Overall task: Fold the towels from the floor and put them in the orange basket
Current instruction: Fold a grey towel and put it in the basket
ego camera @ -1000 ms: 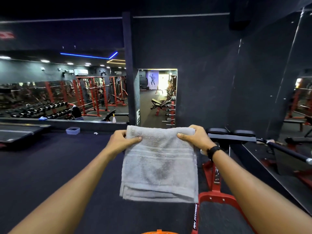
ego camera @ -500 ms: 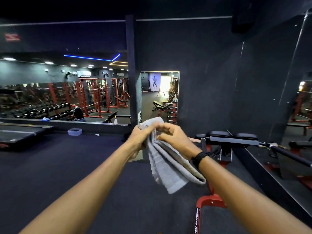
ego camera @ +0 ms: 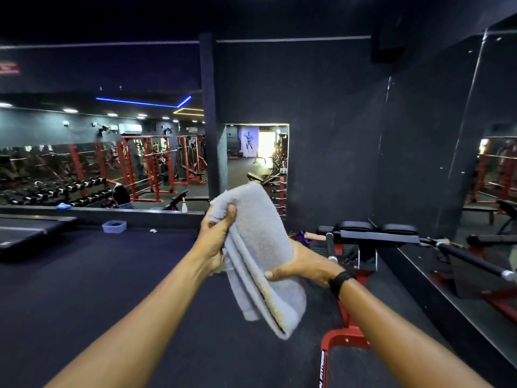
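Dark gym floor and mirrored wall behind: grey towel, folded, held in mid-air above the floor, left hand pinching its top corner, right hand cupped beneath its middle, evidently to keep the layers aligned; orange basket unseen

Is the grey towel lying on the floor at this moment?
No, the grey towel is held in the air, the left hand gripping its top end and the right hand holding its side.
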